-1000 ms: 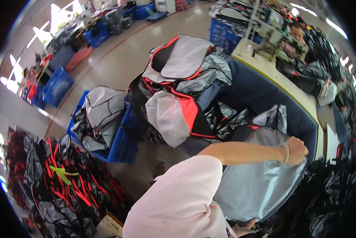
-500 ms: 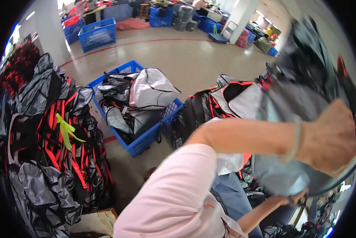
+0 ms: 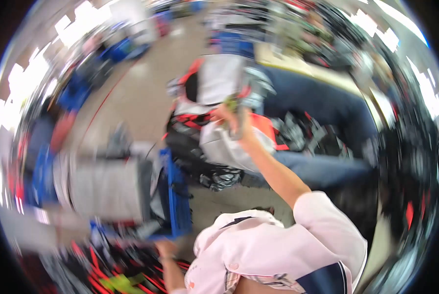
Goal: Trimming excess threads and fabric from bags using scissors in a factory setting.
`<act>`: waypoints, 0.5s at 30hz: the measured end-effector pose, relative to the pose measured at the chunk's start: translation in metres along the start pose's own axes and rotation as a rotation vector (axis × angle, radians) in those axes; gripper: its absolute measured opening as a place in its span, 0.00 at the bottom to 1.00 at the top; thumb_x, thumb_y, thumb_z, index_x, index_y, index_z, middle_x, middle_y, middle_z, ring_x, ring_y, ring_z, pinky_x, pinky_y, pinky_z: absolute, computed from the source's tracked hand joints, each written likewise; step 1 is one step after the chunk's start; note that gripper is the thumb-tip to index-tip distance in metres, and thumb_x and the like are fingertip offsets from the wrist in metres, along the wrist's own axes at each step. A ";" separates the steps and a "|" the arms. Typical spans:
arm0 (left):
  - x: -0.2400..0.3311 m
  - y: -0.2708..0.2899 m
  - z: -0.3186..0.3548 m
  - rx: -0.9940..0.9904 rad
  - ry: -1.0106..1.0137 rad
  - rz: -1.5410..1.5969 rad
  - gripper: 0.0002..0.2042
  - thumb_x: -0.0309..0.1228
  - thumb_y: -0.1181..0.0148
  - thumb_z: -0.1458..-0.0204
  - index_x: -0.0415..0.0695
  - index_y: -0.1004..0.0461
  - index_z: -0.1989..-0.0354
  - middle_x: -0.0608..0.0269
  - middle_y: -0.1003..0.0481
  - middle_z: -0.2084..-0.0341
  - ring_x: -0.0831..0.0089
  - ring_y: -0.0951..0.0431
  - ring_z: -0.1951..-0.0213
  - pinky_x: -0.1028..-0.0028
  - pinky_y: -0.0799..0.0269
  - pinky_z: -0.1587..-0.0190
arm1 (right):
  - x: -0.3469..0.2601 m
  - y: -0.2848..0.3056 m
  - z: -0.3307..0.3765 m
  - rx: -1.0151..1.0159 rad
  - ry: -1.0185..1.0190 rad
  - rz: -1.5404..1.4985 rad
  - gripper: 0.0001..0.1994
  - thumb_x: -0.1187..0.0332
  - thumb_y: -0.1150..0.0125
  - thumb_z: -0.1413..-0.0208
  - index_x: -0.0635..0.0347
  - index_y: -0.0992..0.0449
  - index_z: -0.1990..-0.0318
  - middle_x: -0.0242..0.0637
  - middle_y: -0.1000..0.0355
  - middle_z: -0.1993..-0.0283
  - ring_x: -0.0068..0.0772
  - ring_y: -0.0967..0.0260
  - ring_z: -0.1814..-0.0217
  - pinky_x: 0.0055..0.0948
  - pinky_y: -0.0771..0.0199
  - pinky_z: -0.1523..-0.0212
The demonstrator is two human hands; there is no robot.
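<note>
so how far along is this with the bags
Looks done: a grey bag lies in the blue crate. In hand: the right hand is raised at the heap of grey-and-red bags, seemingly closed on a grey piece; blur hides what it is. The left hand is low by the crate. Left: that whole heap.

the whole view is smeared by motion, so little is sharp. my right hand (image 3: 231, 120) is raised over the pile of bags (image 3: 219, 142), and blur hides whether my fingers close on the grey bag (image 3: 244, 98) by them. my left hand (image 3: 166, 249) sits low by the blue crate (image 3: 177, 196), its fingers a smudge; i can't tell if it grips the rim. the grey mass (image 3: 106, 188) in the crate is streaked beyond telling its kind. the table (image 3: 297, 66) at the far side is a blur, and the things on it can't be made out. my left forearm is cut off by the lower edge.
</note>
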State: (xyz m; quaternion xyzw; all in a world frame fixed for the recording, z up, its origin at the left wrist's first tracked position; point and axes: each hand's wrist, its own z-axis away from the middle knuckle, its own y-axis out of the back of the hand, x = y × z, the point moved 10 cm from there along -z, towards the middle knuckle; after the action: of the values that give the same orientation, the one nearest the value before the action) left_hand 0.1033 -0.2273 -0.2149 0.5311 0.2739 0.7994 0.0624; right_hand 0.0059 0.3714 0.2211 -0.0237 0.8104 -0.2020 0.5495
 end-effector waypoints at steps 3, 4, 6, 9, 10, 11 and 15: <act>0.015 -0.108 0.016 -0.435 -0.055 -0.077 0.11 0.33 0.52 0.49 0.38 0.26 0.70 0.50 0.25 0.70 0.60 0.25 0.70 0.60 0.32 0.68 | -0.015 0.105 0.033 0.167 -0.027 0.168 0.12 0.64 0.36 0.51 0.62 0.31 0.69 0.35 0.30 0.74 0.23 0.30 0.74 0.23 0.30 0.75; 0.024 -0.135 0.019 -0.536 -0.033 -0.100 0.11 0.32 0.51 0.51 0.38 0.25 0.73 0.50 0.24 0.73 0.62 0.25 0.73 0.62 0.31 0.72 | -0.023 0.146 0.050 0.257 -0.017 0.194 0.13 0.63 0.35 0.51 0.62 0.32 0.70 0.35 0.30 0.75 0.23 0.31 0.75 0.23 0.31 0.75; 0.039 -0.177 0.040 -0.657 0.051 -0.111 0.09 0.30 0.51 0.54 0.39 0.25 0.79 0.50 0.23 0.79 0.65 0.24 0.80 0.64 0.30 0.80 | -0.036 0.216 0.093 0.414 -0.061 0.259 0.14 0.63 0.34 0.52 0.60 0.34 0.72 0.32 0.31 0.77 0.21 0.33 0.78 0.21 0.34 0.77; 0.250 -0.268 0.073 -0.719 -0.267 -0.309 0.08 0.29 0.50 0.53 0.40 0.31 0.81 0.56 0.28 0.89 0.71 0.30 0.89 0.75 0.36 0.88 | -0.044 0.331 0.238 0.740 -0.147 0.267 0.15 0.63 0.34 0.52 0.58 0.35 0.75 0.26 0.39 0.83 0.18 0.42 0.83 0.21 0.47 0.83; 0.294 -0.271 0.046 -0.671 -0.392 -0.270 0.08 0.30 0.49 0.51 0.40 0.31 0.77 0.57 0.28 0.88 0.73 0.30 0.88 0.77 0.37 0.87 | -0.047 0.337 0.263 0.836 -0.186 0.249 0.15 0.63 0.31 0.55 0.57 0.33 0.76 0.24 0.40 0.84 0.15 0.43 0.84 0.20 0.49 0.84; 0.349 -0.306 0.070 -0.658 -0.372 -0.149 0.08 0.30 0.48 0.49 0.40 0.32 0.76 0.59 0.29 0.88 0.75 0.31 0.87 0.78 0.38 0.86 | -0.049 0.363 0.314 0.971 -0.231 0.252 0.15 0.62 0.31 0.55 0.56 0.33 0.76 0.24 0.40 0.84 0.15 0.44 0.84 0.20 0.49 0.85; 0.518 -0.418 0.158 -0.788 -0.745 -0.053 0.10 0.32 0.45 0.47 0.39 0.30 0.74 0.65 0.30 0.86 0.80 0.33 0.83 0.80 0.37 0.80 | -0.069 0.410 0.434 1.399 -0.289 0.379 0.15 0.58 0.30 0.56 0.54 0.32 0.78 0.22 0.41 0.85 0.15 0.44 0.86 0.19 0.47 0.86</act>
State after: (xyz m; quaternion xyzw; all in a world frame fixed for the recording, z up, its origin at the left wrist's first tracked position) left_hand -0.0583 0.3856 0.0417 0.7077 -0.0738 0.5975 0.3696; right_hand 0.4993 0.6344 0.0001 0.4462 0.4017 -0.5679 0.5630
